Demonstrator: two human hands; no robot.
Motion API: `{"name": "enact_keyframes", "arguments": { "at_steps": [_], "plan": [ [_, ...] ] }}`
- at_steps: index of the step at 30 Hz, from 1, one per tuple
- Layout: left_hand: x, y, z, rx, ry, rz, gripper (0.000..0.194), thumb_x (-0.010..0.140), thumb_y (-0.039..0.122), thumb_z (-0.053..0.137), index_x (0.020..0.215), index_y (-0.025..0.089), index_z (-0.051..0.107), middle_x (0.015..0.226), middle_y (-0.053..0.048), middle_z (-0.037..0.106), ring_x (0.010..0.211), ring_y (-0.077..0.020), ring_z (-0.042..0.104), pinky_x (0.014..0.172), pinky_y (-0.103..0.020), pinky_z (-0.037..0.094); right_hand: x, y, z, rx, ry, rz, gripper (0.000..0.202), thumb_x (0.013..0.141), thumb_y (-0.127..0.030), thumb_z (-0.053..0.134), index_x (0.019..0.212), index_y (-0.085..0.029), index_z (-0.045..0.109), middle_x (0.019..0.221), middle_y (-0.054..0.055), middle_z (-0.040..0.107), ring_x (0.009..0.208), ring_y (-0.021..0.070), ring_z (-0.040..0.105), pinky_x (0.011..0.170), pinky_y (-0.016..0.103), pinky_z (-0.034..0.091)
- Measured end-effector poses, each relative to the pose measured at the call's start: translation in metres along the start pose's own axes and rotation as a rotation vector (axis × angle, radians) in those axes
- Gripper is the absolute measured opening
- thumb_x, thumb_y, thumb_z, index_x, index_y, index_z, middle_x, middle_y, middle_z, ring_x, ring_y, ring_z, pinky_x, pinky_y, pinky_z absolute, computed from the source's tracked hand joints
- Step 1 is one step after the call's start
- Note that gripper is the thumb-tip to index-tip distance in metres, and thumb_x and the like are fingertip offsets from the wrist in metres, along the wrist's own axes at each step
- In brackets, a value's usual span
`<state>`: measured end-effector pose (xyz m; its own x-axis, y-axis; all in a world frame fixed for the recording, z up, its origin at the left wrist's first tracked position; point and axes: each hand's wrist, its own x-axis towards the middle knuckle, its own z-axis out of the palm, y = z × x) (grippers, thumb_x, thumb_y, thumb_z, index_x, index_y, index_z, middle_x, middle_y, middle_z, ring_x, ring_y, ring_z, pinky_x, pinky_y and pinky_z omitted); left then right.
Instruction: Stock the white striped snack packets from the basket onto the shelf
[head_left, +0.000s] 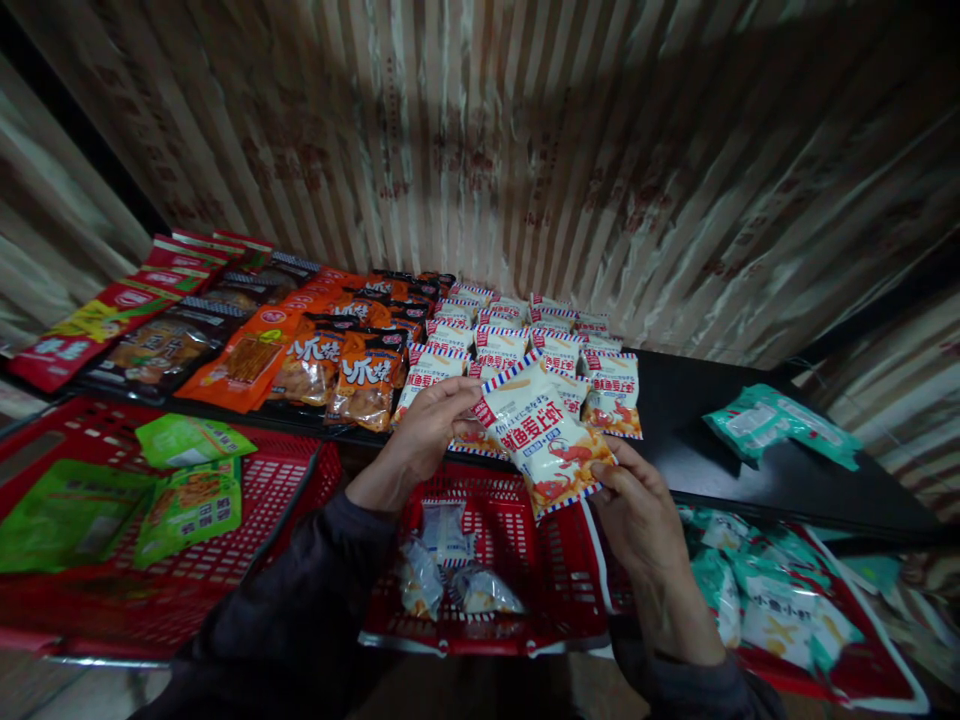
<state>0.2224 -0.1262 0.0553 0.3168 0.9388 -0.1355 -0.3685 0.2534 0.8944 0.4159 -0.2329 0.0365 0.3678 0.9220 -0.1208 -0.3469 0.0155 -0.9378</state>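
Observation:
Between both hands hangs a white snack bag (551, 435) with striped blue-and-red edges, red lettering and a cartoon picture, tilted above a red basket. My left hand (435, 425) pinches its upper left corner. At its lower right edge, my right hand (637, 500) grips it with thumb and fingers. Just behind, rows of matching white snack bags (501, 345) lie on the black shelf (664, 420). Below the hands, the middle red basket (547, 550) holds a few bags of similar size, some showing their backs.
Orange-and-black snack bags (367, 375), an orange packet (244, 360), dark packets (161, 350) and red packets (105, 320) line the shelf's left. Teal bags (780, 420) lie on its right. A left basket (281, 480) holds green packets; a right basket (892, 640) holds teal-and-white bags. Striped sheeting (480, 130) hangs behind.

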Motion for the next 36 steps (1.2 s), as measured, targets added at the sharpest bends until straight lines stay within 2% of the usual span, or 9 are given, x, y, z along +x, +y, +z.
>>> {"name": "enact_keyframes", "arguments": {
  "at_steps": [7,12,17,20,22,26,31,33,36],
  "plan": [
    [0.003,0.004,-0.01,0.158,-0.188,0.024,0.021,0.067,0.031,0.082,0.083,0.019,0.076,0.078,-0.001,0.073,0.066,-0.0113,0.061,0.063,-0.024,0.046,0.001,-0.004,-0.01,-0.112,-0.069,0.081,0.022,0.054,-0.024,0.073,0.075,-0.021,0.074,0.058,-0.003,0.058,0.051,0.0097,0.039,0.047,0.023,0.026],
    [0.002,0.0,-0.009,0.15,-0.134,0.02,0.018,0.062,0.025,0.085,0.075,0.02,0.073,0.071,0.002,0.07,0.06,-0.0098,0.056,0.057,-0.022,0.042,0.002,-0.001,-0.012,-0.165,-0.116,0.077,0.021,0.056,-0.026,0.072,0.076,-0.021,0.074,0.055,-0.003,0.057,0.048,0.0094,0.036,0.046,0.023,0.025],
    [0.001,-0.001,-0.007,0.17,-0.066,0.084,0.018,0.063,0.029,0.082,0.069,0.019,0.069,0.06,0.004,0.061,0.052,-0.0086,0.049,0.053,-0.021,0.038,0.002,-0.001,-0.012,-0.212,-0.118,-0.009,0.021,0.062,-0.029,0.076,0.082,-0.021,0.074,0.056,-0.005,0.057,0.048,0.0084,0.038,0.047,0.022,0.028],
    [0.0,-0.001,-0.005,0.179,0.004,0.158,0.022,0.065,0.033,0.08,0.068,0.018,0.064,0.057,0.005,0.057,0.052,-0.0086,0.047,0.053,-0.021,0.036,0.002,-0.001,-0.013,-0.23,-0.068,-0.117,0.015,0.067,-0.03,0.078,0.075,-0.02,0.07,0.051,-0.006,0.052,0.046,0.008,0.038,0.046,0.022,0.03],
    [-0.001,0.0,-0.003,0.189,0.013,0.206,0.022,0.067,0.034,0.079,0.069,0.018,0.063,0.058,0.005,0.057,0.054,-0.0088,0.048,0.054,-0.021,0.037,0.0,0.0,-0.013,-0.238,-0.006,-0.216,0.015,0.07,-0.031,0.078,0.072,-0.021,0.068,0.055,-0.005,0.056,0.05,0.009,0.044,0.049,0.022,0.037],
    [-0.003,0.004,-0.001,0.22,-0.039,0.275,0.021,0.068,0.033,0.079,0.07,0.018,0.064,0.061,0.004,0.058,0.058,-0.009,0.051,0.057,-0.021,0.04,-0.009,-0.004,-0.013,-0.318,0.098,-0.411,0.013,0.076,-0.031,0.078,0.08,-0.024,0.069,0.073,-0.002,0.067,0.065,0.0127,0.058,0.06,0.024,0.047],
    [-0.009,0.008,0.0,0.146,-0.109,0.261,0.025,0.069,0.035,0.081,0.074,0.019,0.064,0.062,0.005,0.06,0.046,-0.0064,0.048,0.049,-0.021,0.04,-0.028,-0.02,-0.011,-0.55,0.116,-0.727,0.003,0.082,-0.024,0.073,0.085,-0.026,0.073,0.078,-0.001,0.065,0.071,0.0145,0.059,0.06,0.026,0.047],
    [-0.012,0.009,0.003,0.067,-0.143,0.263,0.026,0.069,0.037,0.082,0.077,0.019,0.064,0.068,0.003,0.063,0.052,-0.0087,0.056,0.054,-0.023,0.046,-0.037,-0.025,-0.011,-0.689,0.151,-0.884,0.013,0.082,-0.019,0.072,0.09,-0.028,0.075,0.082,0.001,0.065,0.072,0.0149,0.059,0.058,0.026,0.045],
    [-0.017,0.009,0.008,-0.032,-0.169,0.304,0.026,0.07,0.036,0.082,0.081,0.02,0.065,0.08,-0.001,0.069,0.078,-0.0155,0.066,0.072,-0.027,0.052,-0.048,-0.027,-0.011,-0.796,0.186,-1.028,0.031,0.082,-0.012,0.071,0.104,-0.034,0.075,0.087,0.001,0.065,0.069,0.0139,0.06,0.055,0.026,0.046]
  ]
}}
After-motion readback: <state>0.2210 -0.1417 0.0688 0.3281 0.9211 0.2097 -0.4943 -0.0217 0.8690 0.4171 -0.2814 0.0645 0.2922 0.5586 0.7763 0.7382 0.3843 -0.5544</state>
